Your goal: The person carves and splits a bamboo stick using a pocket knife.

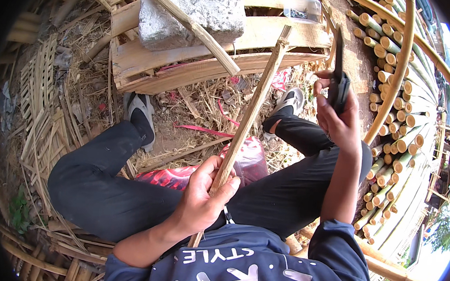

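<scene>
From the head view, we are gripping a bamboo strip in our left hand, its far end leaning over the wooden boards. Our right hand is closing around a dark knife; the blade could slip toward our left fingers.

Bright daylight fills the sharp picture, the sky at the right edge glares white, soft shadows lie under the legs, and straight lines bend near the round, dark rim.
</scene>
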`<state>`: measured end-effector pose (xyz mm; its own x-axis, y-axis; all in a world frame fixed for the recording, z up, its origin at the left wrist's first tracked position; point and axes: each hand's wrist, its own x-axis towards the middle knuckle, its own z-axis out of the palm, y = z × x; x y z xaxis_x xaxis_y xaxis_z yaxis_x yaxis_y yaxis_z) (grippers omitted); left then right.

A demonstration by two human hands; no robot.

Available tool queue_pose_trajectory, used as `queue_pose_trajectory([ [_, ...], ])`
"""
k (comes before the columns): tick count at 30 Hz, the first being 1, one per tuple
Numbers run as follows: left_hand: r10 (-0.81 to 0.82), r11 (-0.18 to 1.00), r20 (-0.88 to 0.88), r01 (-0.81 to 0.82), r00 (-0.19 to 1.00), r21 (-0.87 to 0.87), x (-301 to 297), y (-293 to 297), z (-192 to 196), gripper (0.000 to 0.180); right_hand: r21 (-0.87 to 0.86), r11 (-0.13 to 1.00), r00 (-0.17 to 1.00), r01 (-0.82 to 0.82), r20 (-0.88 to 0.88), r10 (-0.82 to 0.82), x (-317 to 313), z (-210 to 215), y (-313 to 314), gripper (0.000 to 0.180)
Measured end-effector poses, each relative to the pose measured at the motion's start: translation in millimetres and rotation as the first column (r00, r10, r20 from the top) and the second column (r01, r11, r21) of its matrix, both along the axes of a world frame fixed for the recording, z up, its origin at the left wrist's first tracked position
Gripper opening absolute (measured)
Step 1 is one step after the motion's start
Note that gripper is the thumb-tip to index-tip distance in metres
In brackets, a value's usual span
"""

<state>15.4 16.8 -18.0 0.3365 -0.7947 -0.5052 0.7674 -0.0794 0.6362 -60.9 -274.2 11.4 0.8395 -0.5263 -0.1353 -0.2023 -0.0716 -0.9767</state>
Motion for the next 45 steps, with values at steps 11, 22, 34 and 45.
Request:
queue_pose_trajectory([
  [11,-0.003,0.999,0.047,0.005,0.999,-0.034,8,4,0,0.013,-0.571,0.592,0.818,-0.569,-0.320,0.478,18,-19,50,0.052],
  [22,0.013,0.999,0.113,-0.018,0.994,0.039,8,2,2,0.018,-0.555,0.606,0.809,-0.570,-0.248,0.533,18,-36,65,0.055],
  [34,0.018,0.998,0.281,-0.036,0.959,0.060,0,1,-6,0.016,-0.614,0.585,0.836,-0.530,-0.260,0.484,17,-42,69,0.050],
  [45,-0.028,0.995,0.343,-0.008,0.939,0.102,1,3,-7,0.016,-0.711,0.514,0.867,-0.480,-0.295,0.401,17,-46,71,0.050],
])
